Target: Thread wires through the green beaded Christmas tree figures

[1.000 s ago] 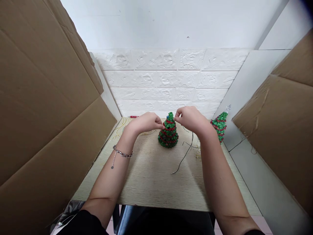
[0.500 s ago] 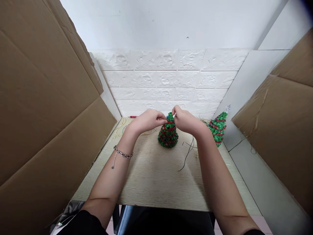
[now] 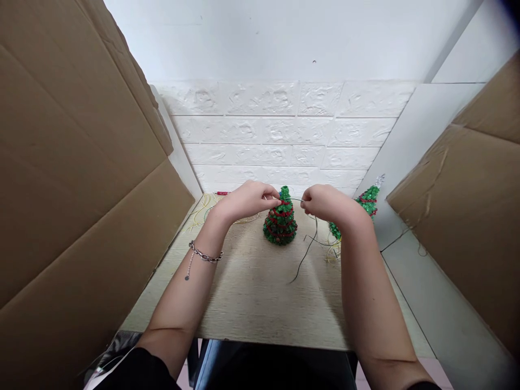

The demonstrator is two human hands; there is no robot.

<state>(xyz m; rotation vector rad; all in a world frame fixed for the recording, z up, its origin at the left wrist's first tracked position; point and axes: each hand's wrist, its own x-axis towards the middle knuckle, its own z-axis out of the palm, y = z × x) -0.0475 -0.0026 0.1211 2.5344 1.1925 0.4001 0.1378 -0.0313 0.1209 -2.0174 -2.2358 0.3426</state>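
Note:
A small green beaded Christmas tree (image 3: pixel 281 227) with red bead garlands stands upright on the table. My left hand (image 3: pixel 255 197) is closed, its thumb and finger pinching the tree's upper left side, where a bit of blue shows. Right of the treetop, my right hand (image 3: pixel 325 203) is closed in a pinch on a thin green wire (image 3: pixel 293 199) that runs taut from the tree. Below that hand a dark wire (image 3: pixel 303 260) trails onto the tabletop.
A second beaded tree (image 3: pixel 369 199) with a clear top leans at the right, partly behind my right arm. Yellow wires (image 3: pixel 199 214) and a red-handled tool (image 3: pixel 222 193) lie at the back left. Cardboard walls (image 3: pixel 81 189) flank the table (image 3: pixel 260 298); a white brick-pattern wall closes the back.
My right hand has moved right, away from the treetop, drawing the wire out. My left hand has stayed at the tree.

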